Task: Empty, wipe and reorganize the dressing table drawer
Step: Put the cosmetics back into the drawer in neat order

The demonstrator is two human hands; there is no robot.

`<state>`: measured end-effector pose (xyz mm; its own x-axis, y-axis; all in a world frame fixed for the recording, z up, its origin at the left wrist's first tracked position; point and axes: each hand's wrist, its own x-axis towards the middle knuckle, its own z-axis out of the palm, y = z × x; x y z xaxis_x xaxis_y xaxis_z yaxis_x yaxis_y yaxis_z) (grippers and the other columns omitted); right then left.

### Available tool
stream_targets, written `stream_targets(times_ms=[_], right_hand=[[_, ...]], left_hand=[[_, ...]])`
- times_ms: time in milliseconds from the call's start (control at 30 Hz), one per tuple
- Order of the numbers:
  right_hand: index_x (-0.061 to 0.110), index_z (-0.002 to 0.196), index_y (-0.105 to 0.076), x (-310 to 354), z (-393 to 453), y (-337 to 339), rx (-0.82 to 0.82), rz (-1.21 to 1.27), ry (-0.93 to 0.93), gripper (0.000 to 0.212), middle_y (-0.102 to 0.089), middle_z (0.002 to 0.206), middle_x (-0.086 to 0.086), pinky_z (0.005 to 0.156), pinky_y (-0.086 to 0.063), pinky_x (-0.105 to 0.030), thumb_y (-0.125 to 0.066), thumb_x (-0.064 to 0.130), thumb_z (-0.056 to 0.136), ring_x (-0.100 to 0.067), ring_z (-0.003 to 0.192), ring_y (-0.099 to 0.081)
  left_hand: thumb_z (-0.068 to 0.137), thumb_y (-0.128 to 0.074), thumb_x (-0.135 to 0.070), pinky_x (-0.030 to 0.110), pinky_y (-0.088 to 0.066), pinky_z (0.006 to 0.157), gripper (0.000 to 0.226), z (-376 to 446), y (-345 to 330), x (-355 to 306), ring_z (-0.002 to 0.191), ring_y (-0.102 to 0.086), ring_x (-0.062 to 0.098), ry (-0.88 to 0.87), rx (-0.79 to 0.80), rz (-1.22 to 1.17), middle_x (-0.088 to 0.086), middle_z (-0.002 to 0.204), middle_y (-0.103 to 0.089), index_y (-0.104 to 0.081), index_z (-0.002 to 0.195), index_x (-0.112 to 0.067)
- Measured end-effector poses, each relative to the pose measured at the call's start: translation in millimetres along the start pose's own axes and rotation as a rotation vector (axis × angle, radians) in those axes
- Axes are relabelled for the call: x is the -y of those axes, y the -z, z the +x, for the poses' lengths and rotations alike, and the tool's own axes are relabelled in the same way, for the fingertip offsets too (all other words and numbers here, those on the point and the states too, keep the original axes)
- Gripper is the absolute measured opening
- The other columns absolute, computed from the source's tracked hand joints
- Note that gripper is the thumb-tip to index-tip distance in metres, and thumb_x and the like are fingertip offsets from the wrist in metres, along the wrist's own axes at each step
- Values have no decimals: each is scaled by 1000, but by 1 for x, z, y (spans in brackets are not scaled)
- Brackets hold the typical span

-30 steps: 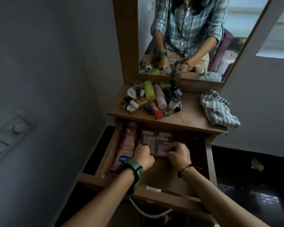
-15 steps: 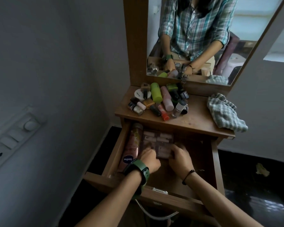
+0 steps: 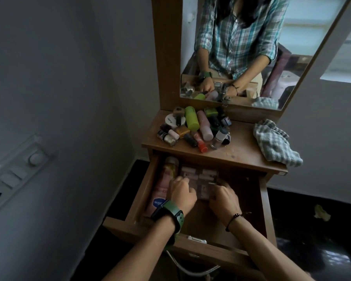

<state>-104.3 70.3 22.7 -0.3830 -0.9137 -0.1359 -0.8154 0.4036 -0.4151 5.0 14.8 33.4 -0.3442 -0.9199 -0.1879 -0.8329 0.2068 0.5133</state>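
hands: left (image 3: 181, 192), right (image 3: 224, 197) | on pink palette (image 3: 199, 179) | drawer (image 3: 263, 209) open

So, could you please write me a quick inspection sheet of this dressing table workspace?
Surface: wooden tabletop, worn.
Job's things: drawer open; pink bottle lying along its left side; pink organiser tray beside it.
Clutter: heap of cosmetics on top, left; checked cloth right.
Hands: left hand and right hand both on the tray.
Cables: white cable looping below the drawer.
Surroundings: mirror; wall switch panel; debris on dark floor.
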Motion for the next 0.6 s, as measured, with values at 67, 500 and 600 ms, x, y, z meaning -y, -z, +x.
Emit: stream_targets(times_ms=[67, 500, 600], right_hand=[[23, 122, -59, -1, 1, -1, -5, -3, 2, 40, -52, 135, -7, 92, -44, -31, -48, 10, 86, -27, 118, -51], [21, 126, -53, -6, -2, 1, -106, -28, 32, 40, -48, 133, -9, 92, -45, -33, -53, 17, 86, -30, 116, -48], [7, 109, -64, -3, -7, 13, -409, 158, 123, 28, -62, 108, -13, 76, -44, -28, -55, 8, 82, -31, 97, -58]], left_hand=[[93, -41, -13, 29, -29, 107, 38, -1, 0, -1, 131, -38, 25, 19, 29, 18, 13, 139, -45, -48, 129, -3], [93, -42, -11, 28, -33, 105, 39, -3, 1, -1, 129, -42, 23, -9, -46, -64, 10, 138, -45, -48, 130, -6], [90, -45, -8, 24, -38, 98, 37, -7, 8, -4, 122, -49, 20, -106, -170, -150, 6, 132, -53, -55, 125, -11]])
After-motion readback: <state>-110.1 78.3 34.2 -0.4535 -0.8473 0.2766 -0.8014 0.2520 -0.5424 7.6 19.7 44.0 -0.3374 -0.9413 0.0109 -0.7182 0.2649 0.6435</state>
